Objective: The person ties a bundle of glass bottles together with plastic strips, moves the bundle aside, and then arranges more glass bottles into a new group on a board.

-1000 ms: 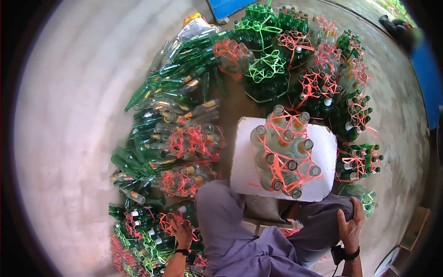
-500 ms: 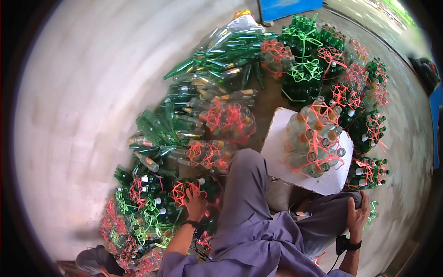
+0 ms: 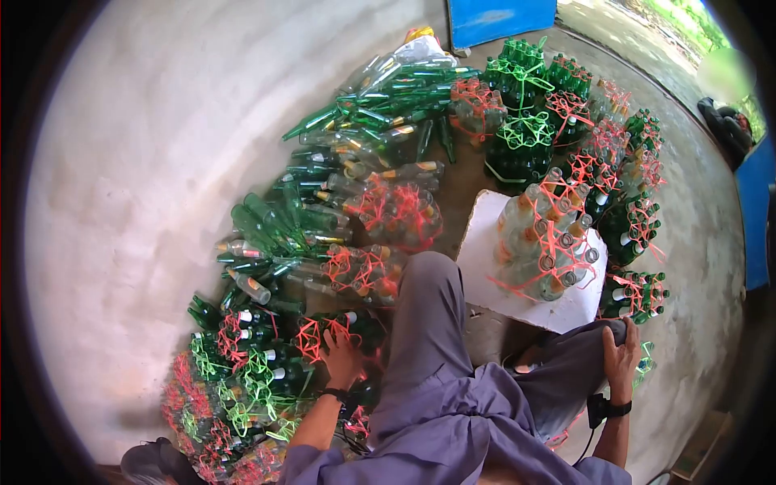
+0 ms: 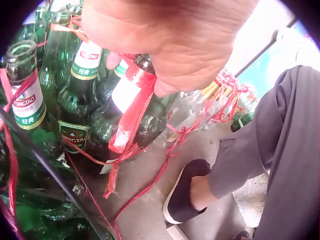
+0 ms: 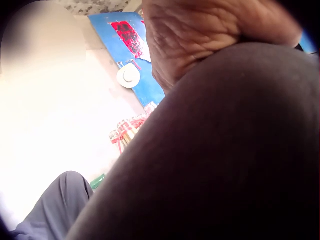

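The left hand point(image 3: 343, 360) curls its fingers over the top of a bundle of green bottles point(image 3: 323, 331), gripping it at the red strap point(image 4: 132, 107) that ties the necks. The bundle stands upright on the floor beside the left knee, necks up. The right hand point(image 3: 621, 356) lies flat and relaxed on the right knee point(image 3: 586, 347). Ahead, a bundle of clear bottles point(image 3: 546, 242) stands on a white foam block point(image 3: 558, 311).

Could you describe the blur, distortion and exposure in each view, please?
Head view: heavy fisheye curvature, dark rim. Left wrist view: the left hand is blurred close up, the green bottles sharper. Right wrist view: the right hand and trouser knee are soft; left side overexposed.
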### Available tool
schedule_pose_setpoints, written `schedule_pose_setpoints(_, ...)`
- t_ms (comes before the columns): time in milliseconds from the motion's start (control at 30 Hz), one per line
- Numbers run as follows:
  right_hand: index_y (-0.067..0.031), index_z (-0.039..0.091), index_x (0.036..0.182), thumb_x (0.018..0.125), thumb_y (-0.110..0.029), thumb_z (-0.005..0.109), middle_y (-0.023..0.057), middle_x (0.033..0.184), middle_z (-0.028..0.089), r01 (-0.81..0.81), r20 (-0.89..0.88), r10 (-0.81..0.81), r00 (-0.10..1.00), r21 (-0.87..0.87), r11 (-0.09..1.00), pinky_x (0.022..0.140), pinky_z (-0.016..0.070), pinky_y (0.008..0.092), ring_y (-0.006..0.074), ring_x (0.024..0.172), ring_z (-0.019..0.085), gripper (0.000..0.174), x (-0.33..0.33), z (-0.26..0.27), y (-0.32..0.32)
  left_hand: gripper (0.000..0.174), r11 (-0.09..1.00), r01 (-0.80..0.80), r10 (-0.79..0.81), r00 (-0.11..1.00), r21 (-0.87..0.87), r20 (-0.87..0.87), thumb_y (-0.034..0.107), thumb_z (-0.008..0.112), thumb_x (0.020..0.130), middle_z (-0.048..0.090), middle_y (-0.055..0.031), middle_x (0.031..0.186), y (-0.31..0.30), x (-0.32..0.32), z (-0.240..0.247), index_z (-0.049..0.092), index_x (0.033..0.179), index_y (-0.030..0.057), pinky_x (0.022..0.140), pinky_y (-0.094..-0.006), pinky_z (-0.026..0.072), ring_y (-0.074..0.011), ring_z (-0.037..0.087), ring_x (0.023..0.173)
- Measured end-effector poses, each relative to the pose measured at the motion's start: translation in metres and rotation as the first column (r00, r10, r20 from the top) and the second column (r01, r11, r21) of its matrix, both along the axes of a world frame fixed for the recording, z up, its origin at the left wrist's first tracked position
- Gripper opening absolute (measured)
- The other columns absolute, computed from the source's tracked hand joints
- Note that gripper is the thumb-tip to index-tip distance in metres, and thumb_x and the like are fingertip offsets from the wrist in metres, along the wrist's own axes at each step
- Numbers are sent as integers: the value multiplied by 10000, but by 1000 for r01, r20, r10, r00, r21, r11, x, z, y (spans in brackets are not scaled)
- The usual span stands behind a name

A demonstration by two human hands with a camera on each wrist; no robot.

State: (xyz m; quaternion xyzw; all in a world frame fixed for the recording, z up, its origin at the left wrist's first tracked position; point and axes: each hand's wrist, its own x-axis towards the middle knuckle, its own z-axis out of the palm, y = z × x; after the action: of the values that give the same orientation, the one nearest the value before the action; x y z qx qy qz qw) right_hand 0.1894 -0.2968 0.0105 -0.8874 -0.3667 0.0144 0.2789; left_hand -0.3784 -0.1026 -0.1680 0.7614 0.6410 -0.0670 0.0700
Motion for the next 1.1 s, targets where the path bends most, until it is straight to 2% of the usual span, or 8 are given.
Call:
schedule_pose_setpoints(67,9,588,1291,873,-275,727,230,1195,633,11,-71,-10,997,9,1000,962,485,468,420,1110,616,523,-1,3,1,623,992,-123,117,984,36,136,277,648,843,380,-254,1504,0,0,1,471,1391,39,1056,-709,283,-448,255,1483)
schedule_pose_setpoints(233,35,596,1276,865,-311,746,233,1216,636,-16,58,16,998,-15,1000,967,494,471,423,1114,614,558,6,-9,-5,864,985,-166,174,964,-54,203,253,773,694,250,-286,1583,1,1,3,356,1431,80,1136,-685,204,-436,229,1507)
schedule_pose_setpoints(467,20,577,1294,835,-366,757,247,1242,614,47,82,-45,996,-30,998,963,490,498,437,1120,607,627,-10,7,-4,710,993,-114,110,982,19,152,287,706,783,282,-235,1572,5,-5,-15,473,1410,48,1111,-726,234,-436,151,1523)
schedule_pose_setpoints(567,20,574,1294,828,-361,761,244,1237,609,34,79,-34,996,-4,999,953,490,502,437,1114,607,630,-9,5,-7,563,997,-71,74,993,-37,91,250,682,807,356,-136,1499,2,-1,3,565,1338,103,1052,-777,261,-437,119,1513)
schedule_pose_setpoints(700,28,569,1297,826,-369,762,236,1241,607,32,60,-33,998,9,999,954,488,495,426,1122,604,645,-11,9,-8,528,997,-70,67,995,34,77,263,690,808,347,-128,1495,3,-3,-6,584,1310,135,1058,-777,257,-437,111,1519)
schedule_pose_setpoints(833,26,555,1328,854,-365,753,230,1290,600,17,81,-19,997,32,999,980,498,474,423,1158,603,646,-10,5,-12,651,984,-129,136,989,-123,50,226,695,813,275,-129,1587,6,10,14,480,1402,51,1064,-773,254,-433,109,1525)
schedule_pose_setpoints(933,27,556,1326,851,-362,756,228,1291,600,24,51,-27,998,57,998,982,497,472,417,1163,604,645,-14,11,-13,730,984,-176,178,972,-24,156,205,703,799,222,-157,1636,8,0,-5,414,1454,60,1083,-757,237,-428,94,1533)
schedule_pose_setpoints(1100,21,557,1326,856,-348,755,228,1276,604,22,48,-24,999,34,999,972,497,472,411,1152,608,630,-12,8,-8,820,965,-192,210,974,-181,86,204,699,789,200,-256,1630,8,7,12,319,1500,50,1123,-715,193,-425,99,1539)
